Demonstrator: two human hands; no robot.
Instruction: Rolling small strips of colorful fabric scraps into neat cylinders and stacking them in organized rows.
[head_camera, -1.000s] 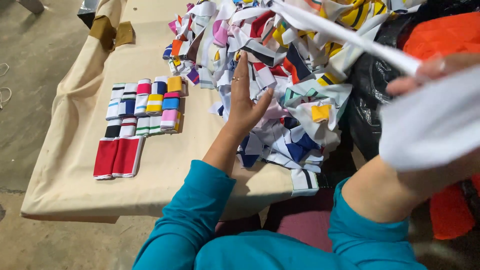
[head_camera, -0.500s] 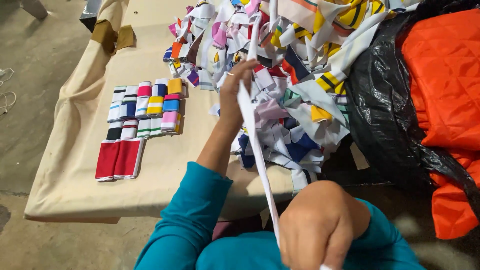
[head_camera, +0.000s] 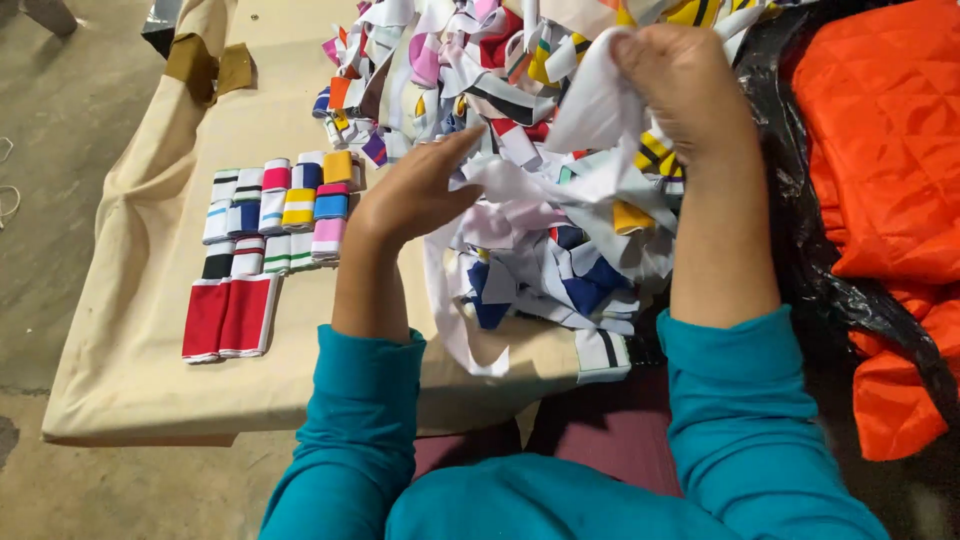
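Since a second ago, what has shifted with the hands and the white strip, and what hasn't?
The right hand swung from low near the body up over the heap of mixed coloured fabric strips, bunching the white fabric strip it grips. The left hand dropped from upright to lie open against the heap's edge. The rows of folded coloured bands and the orange quilted cloth stayed put.
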